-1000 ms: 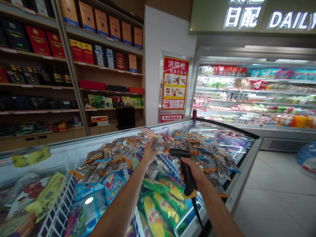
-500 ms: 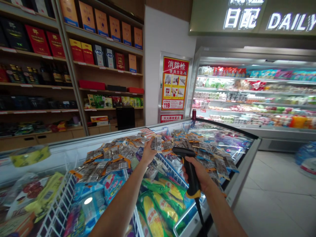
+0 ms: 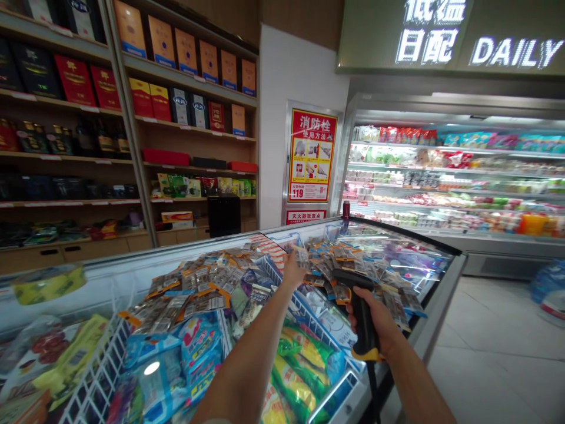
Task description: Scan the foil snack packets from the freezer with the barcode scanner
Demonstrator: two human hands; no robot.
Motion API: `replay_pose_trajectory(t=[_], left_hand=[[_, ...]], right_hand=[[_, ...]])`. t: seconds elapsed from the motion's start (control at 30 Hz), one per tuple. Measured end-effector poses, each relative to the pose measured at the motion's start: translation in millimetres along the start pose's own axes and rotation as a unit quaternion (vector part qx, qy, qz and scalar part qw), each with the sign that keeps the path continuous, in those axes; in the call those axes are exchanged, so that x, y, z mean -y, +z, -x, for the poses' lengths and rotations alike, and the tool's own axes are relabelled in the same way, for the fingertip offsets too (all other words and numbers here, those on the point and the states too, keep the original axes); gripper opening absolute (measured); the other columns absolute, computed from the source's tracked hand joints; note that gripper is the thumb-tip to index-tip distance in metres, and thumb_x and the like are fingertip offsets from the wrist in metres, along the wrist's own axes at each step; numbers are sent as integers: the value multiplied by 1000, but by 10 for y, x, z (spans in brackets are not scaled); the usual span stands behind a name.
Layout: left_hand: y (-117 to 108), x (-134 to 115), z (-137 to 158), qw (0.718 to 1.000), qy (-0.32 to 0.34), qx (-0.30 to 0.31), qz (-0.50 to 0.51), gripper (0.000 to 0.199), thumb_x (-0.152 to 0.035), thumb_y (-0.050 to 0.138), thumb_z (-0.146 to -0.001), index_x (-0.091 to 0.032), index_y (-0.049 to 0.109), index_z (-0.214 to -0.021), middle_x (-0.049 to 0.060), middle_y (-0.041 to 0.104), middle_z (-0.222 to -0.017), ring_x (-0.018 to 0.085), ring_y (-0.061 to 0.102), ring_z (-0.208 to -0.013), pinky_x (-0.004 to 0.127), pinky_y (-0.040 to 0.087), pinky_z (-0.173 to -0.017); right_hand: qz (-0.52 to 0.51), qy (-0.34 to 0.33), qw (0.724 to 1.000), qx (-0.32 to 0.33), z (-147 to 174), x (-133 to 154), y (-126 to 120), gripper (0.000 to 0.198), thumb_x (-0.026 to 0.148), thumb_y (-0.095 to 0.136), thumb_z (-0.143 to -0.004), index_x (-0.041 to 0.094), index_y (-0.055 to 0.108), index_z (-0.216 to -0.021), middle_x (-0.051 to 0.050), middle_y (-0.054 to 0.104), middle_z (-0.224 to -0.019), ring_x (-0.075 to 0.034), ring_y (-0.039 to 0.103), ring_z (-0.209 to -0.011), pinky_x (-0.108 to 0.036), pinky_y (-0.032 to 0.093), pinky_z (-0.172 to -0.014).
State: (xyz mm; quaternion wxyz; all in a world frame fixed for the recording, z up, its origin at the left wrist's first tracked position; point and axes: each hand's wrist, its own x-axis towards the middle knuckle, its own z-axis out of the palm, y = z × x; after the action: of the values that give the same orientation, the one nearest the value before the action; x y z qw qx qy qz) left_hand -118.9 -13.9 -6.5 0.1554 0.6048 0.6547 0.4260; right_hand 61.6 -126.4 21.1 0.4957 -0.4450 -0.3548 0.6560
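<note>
A small packet [image 3: 302,257] sits at the fingertips of the left hand [image 3: 292,274], which seems to pinch its near edge beside the packet pile [image 3: 342,254] on the right. The right hand [image 3: 383,321] is wrapped round the handle of a black scanner [image 3: 364,331]. I judge it best to grip the packet lightly, leaving its face uncovered, and to angle the scanner so its head and cord [image 3: 373,388] clear the loose packets. Nearer in the freezer [image 3: 432,315] lie corn bags [image 3: 302,353]; a second pile [image 3: 198,285] spreads leftward.
</note>
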Motion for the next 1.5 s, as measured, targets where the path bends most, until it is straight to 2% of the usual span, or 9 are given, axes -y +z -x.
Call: replay_pose_trajectory(t=[0.13,0.23,0.37,0.5,0.67,0.9,1.1,1.3,1.5], left_hand=[[186,-76,19,998,30,26,-43,54,-7,52,-61,-11,44,-114,13,32,-131,22,32,-121,30,29,-99],[81,-26,69,994,50,20,-90,56,-11,54,-62,-11,43,-117,13,25,-136,24,23,-125,32,25,-101],[-467,228,159,978,17,-56,-200,55,-18,53,-66,-14,41,-119,15,27,-135,28,26,-124,40,25,-98],[-1161,541,289,929,-35,-148,-336,45,-21,48,-69,-18,46,-114,14,36,-129,29,34,-116,44,28,-94],[-1559,705,467,910,-121,-91,-385,48,-26,47,-69,-20,44,-117,14,55,-108,30,47,-102,44,36,-83],[-1549,751,471,949,-95,7,-299,42,-14,49,-64,-25,56,-103,6,61,-100,22,55,-92,32,41,-76],[-1528,680,365,993,-80,61,-58,43,-9,53,-58,-20,59,-100,-1,63,-75,13,57,-66,22,44,-59],[-1020,466,158,987,-51,-29,150,55,-4,47,-61,-17,50,-114,2,63,-96,13,59,-78,23,46,-69],[-359,303,-33,939,-1,-95,330,57,6,41,-54,-15,58,-104,3,60,-107,15,52,-101,26,36,-92]], right_hand=[[-9,16,1000,-25,-12,31,-122,20,37,54,-68,17,50,-68,4,50,-42,-9,44,-30,-20,36,-28],[-26,14,999,-30,-22,31,-191,19,36,55,-68,18,50,-71,5,50,-43,-9,45,-32,-20,36,-29],[-31,1,999,-16,-46,2,-181,18,35,56,-68,18,50,-72,4,51,-44,-9,45,-32,-19,36,-30],[-24,22,999,8,-116,-38,-18,16,34,53,-70,18,51,-70,4,51,-43,-9,45,-31,-21,36,-30],[-17,35,998,51,-185,-68,290,18,35,52,-70,18,51,-68,4,51,-42,-9,45,-31,-20,36,-30],[-8,34,998,52,-184,-104,407,19,35,51,-71,17,49,-65,4,50,-42,-9,45,-31,-20,36,-29],[-16,35,998,53,-189,-153,334,20,36,53,-70,16,52,-70,4,51,-43,-9,45,-32,-20,37,-30],[-8,32,998,53,-160,-180,343,20,37,52,-71,17,50,-69,4,51,-43,-9,45,-31,-20,37,-29],[12,31,998,52,-146,-233,382,21,38,50,-71,17,49,-70,4,50,-41,-9,44,-29,-20,34,-26]])
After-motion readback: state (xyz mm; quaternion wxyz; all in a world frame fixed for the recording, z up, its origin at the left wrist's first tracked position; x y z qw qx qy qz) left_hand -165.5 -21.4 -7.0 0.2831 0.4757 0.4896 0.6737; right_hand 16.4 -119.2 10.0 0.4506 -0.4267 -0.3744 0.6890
